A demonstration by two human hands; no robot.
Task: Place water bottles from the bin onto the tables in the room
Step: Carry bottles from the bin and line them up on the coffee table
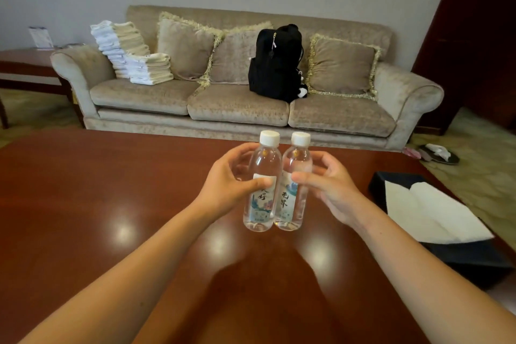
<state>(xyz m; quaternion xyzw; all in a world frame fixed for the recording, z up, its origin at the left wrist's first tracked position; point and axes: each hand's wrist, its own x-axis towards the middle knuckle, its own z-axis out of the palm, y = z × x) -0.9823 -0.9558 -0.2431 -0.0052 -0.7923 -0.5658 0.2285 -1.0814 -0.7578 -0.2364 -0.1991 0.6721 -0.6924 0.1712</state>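
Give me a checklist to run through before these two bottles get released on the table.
1. Left hand grips the left bottle: ok.
2. Right hand grips the right bottle: ok.
3. Both bottles upright, side by side, white caps on: ok.
4. Bottle bases resting on the table: cannot tell; they look at or just above its surface.
5. Black box with white paper stands apart from the bottles, off to the right: ok.
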